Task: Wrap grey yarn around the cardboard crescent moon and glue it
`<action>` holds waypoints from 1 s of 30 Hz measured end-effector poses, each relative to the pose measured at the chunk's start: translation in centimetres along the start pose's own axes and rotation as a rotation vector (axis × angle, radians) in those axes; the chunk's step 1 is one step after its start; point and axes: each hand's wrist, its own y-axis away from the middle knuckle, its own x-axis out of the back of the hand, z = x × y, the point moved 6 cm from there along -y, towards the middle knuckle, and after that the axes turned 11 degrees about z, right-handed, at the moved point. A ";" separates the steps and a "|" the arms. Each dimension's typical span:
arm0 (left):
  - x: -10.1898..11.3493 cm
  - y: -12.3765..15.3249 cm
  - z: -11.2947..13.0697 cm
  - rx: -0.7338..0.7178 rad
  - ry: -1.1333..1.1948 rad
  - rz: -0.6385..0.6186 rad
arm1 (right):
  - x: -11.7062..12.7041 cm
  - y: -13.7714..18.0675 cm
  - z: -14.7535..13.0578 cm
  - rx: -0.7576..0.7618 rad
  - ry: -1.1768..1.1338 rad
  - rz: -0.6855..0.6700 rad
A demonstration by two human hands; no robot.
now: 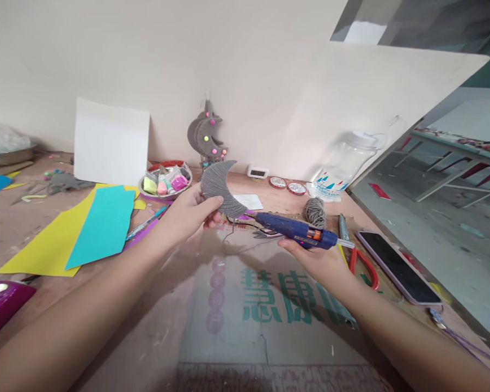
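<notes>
Head view looks down on a cluttered work surface (32, 228) with both bare forearms reaching forward; the left hand (190, 215) holds a grey yarn-wrapped crescent (220, 188) up off the surface, its fingers (212, 206) clamped on the lower inner edge, thumb side toward the camera; the crescent's long axis runs from its upper tip near the wall down and to the right, so its lower tip points at the glue gun (294, 230); the right hand (322, 261) grips that blue glue gun from below, fingers closed round the handle, the barrel lying roughly level across the picture, its long axis left to right; which end carries the nozzle is hard to tell; the gun's left end sits just beside the crescent's lower tip, near but apparently not touching; a loose strand of yarn (245, 247) trails between them onto the printed cardboard sheet (269, 326); a ball of grey yarn (315, 211) rests behind the gun; red-handled pliers (365, 267) and a phone (398, 267) lie to the right; yellow and teal paper (98, 226) lies to the left; a finished crescent ornament (207, 136) leans against the wall.
</notes>
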 end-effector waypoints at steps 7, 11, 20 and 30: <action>0.0 0.0 0.1 -0.009 -0.005 -0.007 | 0.0 -0.1 0.4 -0.051 -0.005 -0.002; 0.0 0.0 0.1 -0.005 -0.003 -0.010 | 0.0 -0.1 0.4 -0.063 -0.016 0.015; -0.1 -0.1 -0.1 -0.009 0.039 -0.044 | 0.0 -0.2 0.2 -0.050 -0.050 0.042; 0.4 -0.4 -0.5 -0.012 0.015 -0.061 | -0.4 -0.1 -0.3 -0.090 -0.129 -0.026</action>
